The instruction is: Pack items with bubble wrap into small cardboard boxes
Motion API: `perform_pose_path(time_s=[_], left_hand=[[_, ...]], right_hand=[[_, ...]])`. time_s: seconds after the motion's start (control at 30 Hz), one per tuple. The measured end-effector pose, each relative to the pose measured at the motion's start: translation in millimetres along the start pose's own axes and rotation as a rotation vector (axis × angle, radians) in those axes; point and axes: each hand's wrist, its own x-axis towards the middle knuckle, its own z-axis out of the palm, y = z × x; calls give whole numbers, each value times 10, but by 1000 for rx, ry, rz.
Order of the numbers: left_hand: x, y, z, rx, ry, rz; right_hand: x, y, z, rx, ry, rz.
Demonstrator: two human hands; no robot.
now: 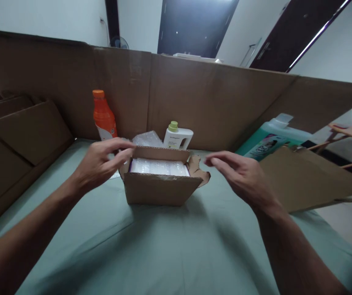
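Note:
An open cardboard box [156, 190] stands upright on the green sheet, its top flaps spread. Inside lies something wrapped in bubble wrap [160, 167], with a purple edge at the left. My left hand [105, 162] is at the box's left corner, fingers loosely bent and thumb apart; whether it touches the left flap is hard to tell. To the right of the box, my right hand [240, 174] hovers in the air, slightly blurred. Its fingers are curved with nothing between them, and a small gap separates them from the torn right flap [199, 170].
Behind the box are a white bottle with a green cap [179, 137], a bubble wrap sheet [148, 139] and an orange bottle [104, 116]. A large teal jug [271, 137] leans at the right, beside a cardboard piece [305, 180]. Cardboard walls [194, 96] surround the surface.

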Motion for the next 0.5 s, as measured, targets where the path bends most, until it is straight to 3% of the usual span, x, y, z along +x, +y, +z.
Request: perform_pose_path(time_s=[0.07,0.1,0.2,0.3,0.37,0.43,0.5], left_hand=[[-379,-169,25,-24,197,-102],[-553,-267,100,-49,213,-168],[-875,-508,517,-182,129,-338],[-871,-565,975,-371,55,-406],[-833,-528,1157,-486,70,-423],[-919,-496,1187,-533,102,-436],[-1179,-507,1061,-510,112,-468]], right_hand=[[-308,217,48,49,158,114],[-435,324,133,72,159,158],[-629,563,552,156,-1,207],[-598,652,963,272,-114,236],[-594,642,1111,308,-110,274],[-692,570,1168,280,-67,296],[-879,416,1204,258,-34,269]])
